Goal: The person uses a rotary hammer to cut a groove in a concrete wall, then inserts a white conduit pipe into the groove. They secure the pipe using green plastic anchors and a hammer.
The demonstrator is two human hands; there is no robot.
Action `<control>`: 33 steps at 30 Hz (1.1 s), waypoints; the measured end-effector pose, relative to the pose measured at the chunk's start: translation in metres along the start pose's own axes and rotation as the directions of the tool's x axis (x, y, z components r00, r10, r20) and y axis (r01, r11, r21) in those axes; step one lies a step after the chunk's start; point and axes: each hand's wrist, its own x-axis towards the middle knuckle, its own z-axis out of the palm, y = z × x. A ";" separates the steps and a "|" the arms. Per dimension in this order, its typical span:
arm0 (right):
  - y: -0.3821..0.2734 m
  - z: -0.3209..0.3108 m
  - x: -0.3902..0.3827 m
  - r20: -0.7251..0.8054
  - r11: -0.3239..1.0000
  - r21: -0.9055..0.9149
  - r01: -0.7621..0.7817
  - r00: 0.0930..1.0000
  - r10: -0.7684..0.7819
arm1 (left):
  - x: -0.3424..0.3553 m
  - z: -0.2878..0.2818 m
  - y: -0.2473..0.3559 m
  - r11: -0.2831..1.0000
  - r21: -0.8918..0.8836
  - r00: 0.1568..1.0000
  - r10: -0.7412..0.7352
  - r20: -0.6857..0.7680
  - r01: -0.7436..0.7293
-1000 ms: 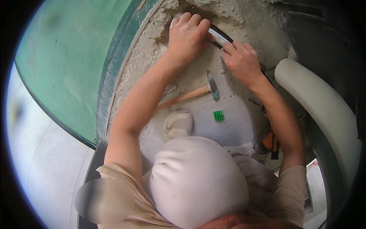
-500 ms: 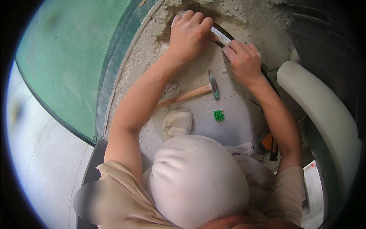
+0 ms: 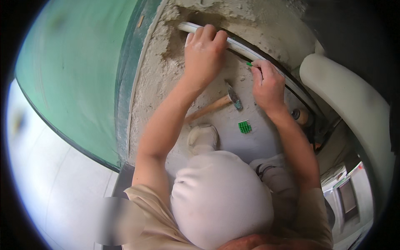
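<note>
A long white strip (image 3: 242, 48) with a dark length beside it runs along a hollow in the rough plaster (image 3: 170, 41). My left hand (image 3: 204, 56) is closed on its upper part, fingers curled over it. My right hand (image 3: 268, 86) pinches a small green piece (image 3: 249, 64) against the strip farther along. On the dusty grey surface below lie a wooden-handled hammer (image 3: 212, 106), its patchy turquoise head toward the right, and a block of green plugs (image 3: 244, 126).
A green padded surface (image 3: 71, 79) with a raised edge borders the left, beside pale tiles (image 3: 50, 158). A thick pale tube (image 3: 346, 96) curves down the right below dark material. A cylindrical object (image 3: 301, 117) sits behind my right forearm. My shoe (image 3: 201, 137) is near the hammer.
My view has shifted. The strip's left end now shows above my left hand. My right hand has moved down along the strip, and a small green piece now shows in its fingers.
</note>
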 end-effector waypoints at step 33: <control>-0.034 0.065 0.015 -0.200 0.694 0.270 -0.667 0.666 0.718 | 0.017 0.012 -0.016 0.960 -0.083 0.957 0.255 -0.137 -0.268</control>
